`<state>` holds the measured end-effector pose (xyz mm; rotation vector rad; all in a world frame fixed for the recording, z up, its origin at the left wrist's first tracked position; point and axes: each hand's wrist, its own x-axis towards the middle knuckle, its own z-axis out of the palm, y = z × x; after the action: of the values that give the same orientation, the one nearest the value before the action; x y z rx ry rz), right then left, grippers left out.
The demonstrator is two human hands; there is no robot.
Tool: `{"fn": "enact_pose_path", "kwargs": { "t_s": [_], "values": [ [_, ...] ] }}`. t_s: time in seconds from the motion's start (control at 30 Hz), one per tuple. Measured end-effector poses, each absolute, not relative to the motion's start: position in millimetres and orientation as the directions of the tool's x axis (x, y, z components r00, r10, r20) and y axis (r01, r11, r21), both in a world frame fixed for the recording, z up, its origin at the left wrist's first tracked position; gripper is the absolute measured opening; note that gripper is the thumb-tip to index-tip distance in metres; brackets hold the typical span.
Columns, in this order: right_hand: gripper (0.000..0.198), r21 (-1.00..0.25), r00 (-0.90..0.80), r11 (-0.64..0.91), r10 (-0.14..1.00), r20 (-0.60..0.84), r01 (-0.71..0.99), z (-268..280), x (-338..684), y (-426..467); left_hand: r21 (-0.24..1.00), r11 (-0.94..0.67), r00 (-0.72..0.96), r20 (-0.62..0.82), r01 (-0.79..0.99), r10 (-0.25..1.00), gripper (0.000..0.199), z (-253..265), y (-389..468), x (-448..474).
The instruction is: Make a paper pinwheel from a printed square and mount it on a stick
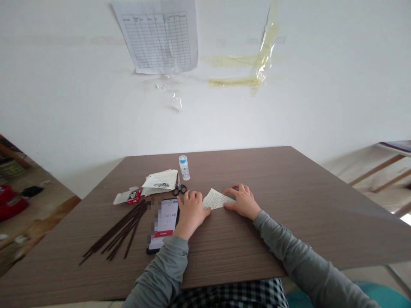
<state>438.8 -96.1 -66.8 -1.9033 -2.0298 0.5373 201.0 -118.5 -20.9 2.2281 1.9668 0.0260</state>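
A piece of printed paper (216,200), folded into a rough triangle with its point away from me, lies on the brown table between my hands. My left hand (192,211) grips its left corner, the thumb along the near edge and the other fingers curled behind. At the opposite corner, my right hand (243,202) pinches the paper between thumb and fingers. Under the left wrist's outer side lies a phone (165,222) with a timer on its screen. Black-handled scissors (179,188) rest just beyond my left hand.
A stack of printed paper pieces (160,182) sits beside the scissors, with a blue-capped bottle (184,167) behind. An opened small red box (134,195) and several thin dark sticks (117,231) lie to the left. The table (305,205) meets a white wall (240,124).
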Motion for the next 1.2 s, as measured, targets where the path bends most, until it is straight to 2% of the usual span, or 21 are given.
{"fn": "enact_pose_path", "kwargs": {
  "t_s": [0.2, 0.53, 0.8, 1.2],
  "values": [
    [0.048, -0.471, -0.092, 0.055, 0.994, -0.056, 0.88, -65, 453, -91, 0.176, -0.115, 0.138, -0.121, 0.978, 0.983, 0.033, -18, -118, 192],
    [0.048, -0.475, -0.151, 0.098, 0.986, -0.074, 0.874, -67, 479, -80, 0.18, -0.167, 0.194, -0.145, 0.969, 0.97, 0.056, -20, -117, 175],
    [0.041, -0.477, -0.216, 0.17, 0.976, -0.043, 0.862, -74, 496, -70, 0.166, -0.209, 0.238, -0.18, 0.964, 0.955, 0.063, -20, -113, 163],
    [0.049, -0.476, -0.231, 0.176, 0.971, -0.059, 0.862, -71, 497, -74, 0.164, -0.249, 0.281, -0.222, 0.955, 0.934, 0.074, -23, -108, 149]
  ]
}}
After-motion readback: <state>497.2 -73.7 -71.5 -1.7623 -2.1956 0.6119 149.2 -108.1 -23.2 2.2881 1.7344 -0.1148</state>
